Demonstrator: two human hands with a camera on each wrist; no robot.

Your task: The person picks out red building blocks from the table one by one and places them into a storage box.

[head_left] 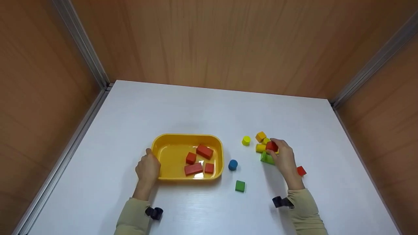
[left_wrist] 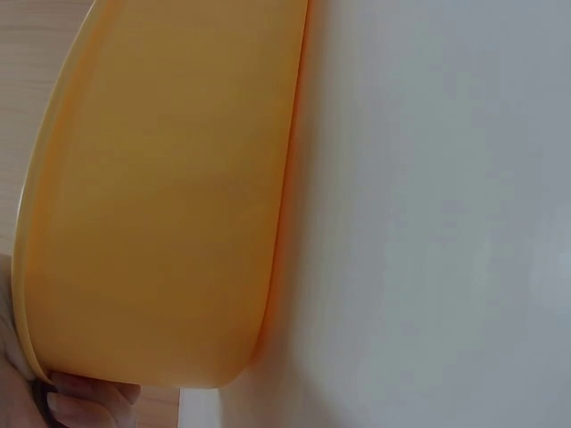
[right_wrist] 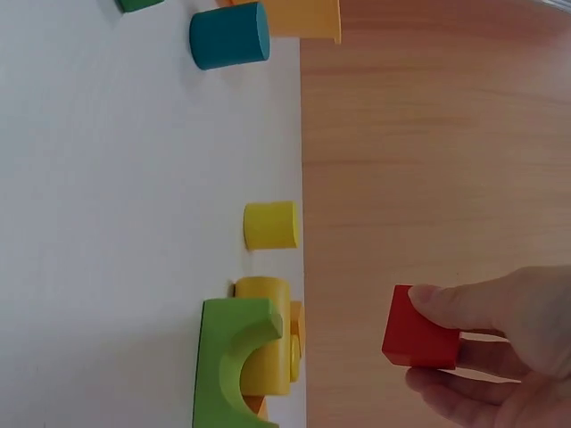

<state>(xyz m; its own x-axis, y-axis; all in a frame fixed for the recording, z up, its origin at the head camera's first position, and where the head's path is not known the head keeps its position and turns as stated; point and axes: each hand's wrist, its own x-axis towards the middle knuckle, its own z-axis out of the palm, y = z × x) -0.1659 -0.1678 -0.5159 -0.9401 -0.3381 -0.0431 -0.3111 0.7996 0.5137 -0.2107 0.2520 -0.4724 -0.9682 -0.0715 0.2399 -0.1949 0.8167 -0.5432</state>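
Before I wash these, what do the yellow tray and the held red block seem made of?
Yellow tray: likely glossy plastic, from bright reflections on its smooth inside. Held red block: perhaps matt painted wood, evenly coloured without glare; plastic possible.

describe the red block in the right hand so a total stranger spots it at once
Find the yellow tray on the white table, then look right to the green block with a curved cutout. Near it, the right hand pinches the red block. It alone is held; the other red blocks lie in the tray or on the table.
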